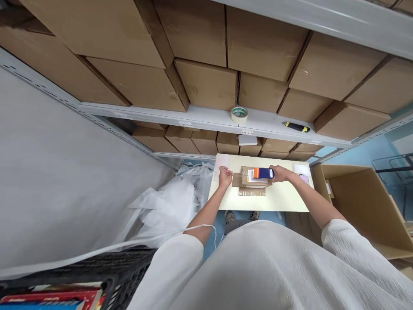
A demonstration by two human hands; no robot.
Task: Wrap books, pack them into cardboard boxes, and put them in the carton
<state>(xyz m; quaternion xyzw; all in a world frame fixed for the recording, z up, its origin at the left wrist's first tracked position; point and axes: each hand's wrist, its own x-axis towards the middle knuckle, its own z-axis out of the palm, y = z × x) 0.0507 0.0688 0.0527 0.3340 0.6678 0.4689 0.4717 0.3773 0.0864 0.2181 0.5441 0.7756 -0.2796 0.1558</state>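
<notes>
On the pale yellow tabletop (277,200) lies a small cardboard box (245,171) with flaps spread at its left and front. A shiny strip of clear tape shows on the front flap (252,192), and a white label (250,175) is on the box. My right hand (279,173) grips a dark blue and orange hand-held tool (265,173), whose orange end is over the label. Just left of the left flap, my left hand (225,177) has its fingers curled and pinched; what they hold, if anything, is too small to make out.
A tape roll (239,114) and a yellow-black utility knife (296,127) rest on the shelf edge, before stacked cartons (206,84). White packing film (174,193) heaps at left. A large open carton (364,202) stands right; a black crate (129,267) is lower left.
</notes>
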